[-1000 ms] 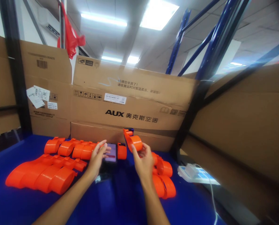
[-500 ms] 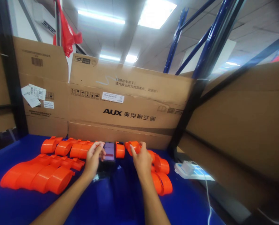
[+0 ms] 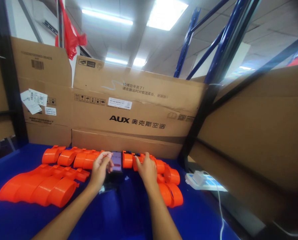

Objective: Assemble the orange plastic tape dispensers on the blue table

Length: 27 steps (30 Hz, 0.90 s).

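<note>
My left hand (image 3: 100, 169) is held just left of an upright phone (image 3: 117, 162), its fingers curled in and thumb against them; nothing shows in it. To the right of the phone stands an orange plastic ring (image 3: 127, 161) with a dark piece on top. My right hand (image 3: 148, 168) has thumb and fingers around another orange ring (image 3: 136, 164), low beside the first one; my hand hides part of it. More orange rings (image 3: 172, 175) lie behind and right of this hand. Several orange rings (image 3: 64, 191) sit in two rows on the left.
A blue surface (image 3: 124, 213) lies under everything. Cardboard panels (image 3: 139, 136) stand along the back, with a dark rack post (image 3: 196, 128) at right. Beyond the right edge is a white power strip (image 3: 205, 182) with a plug and a hanging cable.
My right hand has moved left and slightly down, bringing the orange ring close to the one beside the phone. My left hand has hardly moved.
</note>
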{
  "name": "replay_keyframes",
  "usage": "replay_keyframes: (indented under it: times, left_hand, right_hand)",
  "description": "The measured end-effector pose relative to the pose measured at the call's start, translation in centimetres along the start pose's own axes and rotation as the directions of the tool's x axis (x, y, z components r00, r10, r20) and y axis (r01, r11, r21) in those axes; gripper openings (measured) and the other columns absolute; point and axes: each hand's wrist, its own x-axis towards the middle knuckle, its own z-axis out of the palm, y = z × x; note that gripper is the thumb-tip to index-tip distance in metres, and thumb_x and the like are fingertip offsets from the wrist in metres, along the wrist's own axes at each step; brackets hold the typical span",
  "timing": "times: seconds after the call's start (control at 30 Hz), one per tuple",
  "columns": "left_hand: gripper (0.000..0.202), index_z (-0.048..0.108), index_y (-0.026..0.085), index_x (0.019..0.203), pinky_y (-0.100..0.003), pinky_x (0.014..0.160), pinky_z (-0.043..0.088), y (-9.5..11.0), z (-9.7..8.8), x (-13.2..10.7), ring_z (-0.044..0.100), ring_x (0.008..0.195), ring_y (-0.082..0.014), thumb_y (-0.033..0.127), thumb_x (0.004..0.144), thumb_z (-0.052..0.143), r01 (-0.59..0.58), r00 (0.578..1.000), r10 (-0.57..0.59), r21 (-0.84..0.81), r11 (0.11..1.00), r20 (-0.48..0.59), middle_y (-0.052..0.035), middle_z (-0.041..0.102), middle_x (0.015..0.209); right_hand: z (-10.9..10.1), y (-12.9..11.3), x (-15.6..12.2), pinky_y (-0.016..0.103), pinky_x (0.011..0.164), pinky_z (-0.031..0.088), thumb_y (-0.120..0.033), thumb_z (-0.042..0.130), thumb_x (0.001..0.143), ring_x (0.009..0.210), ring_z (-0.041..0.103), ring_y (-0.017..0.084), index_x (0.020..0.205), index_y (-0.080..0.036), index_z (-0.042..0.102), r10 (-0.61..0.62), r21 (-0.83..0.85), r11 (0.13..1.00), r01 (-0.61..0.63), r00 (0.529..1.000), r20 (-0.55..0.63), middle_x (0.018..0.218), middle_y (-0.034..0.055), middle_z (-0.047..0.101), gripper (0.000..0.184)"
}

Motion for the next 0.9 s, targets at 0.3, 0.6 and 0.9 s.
replay_keyframes:
  times: [0.3, 0.6, 0.9]
  left_hand:
    - [0.035, 0.065, 0.02, 0.1, -0.02, 0.04, 0.039, -0.3, 0.1, -0.1, 0.055, 0.043, -0.0106, 0.05, 0.082, 0.069, 0.029, 0.998, -0.031, 0.041, 0.999, 0.051, 0.0027, 0.064, 0.061]
    - [0.035, 0.066, 0.02, 0.099, -0.019, 0.04, 0.038, -0.2, 0.2, -0.3, 0.054, 0.042, -0.0104, 0.05, 0.081, 0.069, 0.038, 0.995, -0.043, 0.064, 0.997, 0.088, 0.0032, 0.063, 0.06]
    - [0.035, 0.067, 0.02, 0.091, -0.02, 0.039, 0.037, 0.1, 0.4, -0.3, 0.054, 0.04, -0.0112, 0.053, 0.079, 0.071, 0.042, 0.995, -0.049, 0.071, 0.997, 0.091, 0.0024, 0.064, 0.057]
  right_hand:
    - [-1.5, 1.8, 0.2, 0.041, 0.091, 0.035, -0.025, 0.046, 0.097, 0.118, 0.051, 0.035, 0.136, -0.015, 0.056, 0.041, -0.164, 0.986, -0.043, 0.999, -0.012, 0.126, 0.0179, 0.066, 0.042]
    - [-1.0, 2.5, 0.2, 0.044, 0.091, 0.034, -0.021, 0.052, 0.091, 0.118, 0.052, 0.038, 0.125, -0.017, 0.065, 0.046, -0.24, 0.97, -0.031, 0.997, 0.057, 0.116, 0.0188, 0.069, 0.036]
    - [-0.9, 2.7, 0.5, 0.036, 0.079, 0.042, -0.027, 0.051, 0.095, 0.097, 0.067, 0.031, 0.124, -0.016, 0.056, 0.08, -0.171, 0.983, -0.069, 0.995, 0.056, 0.108, 0.0187, 0.069, 0.031]
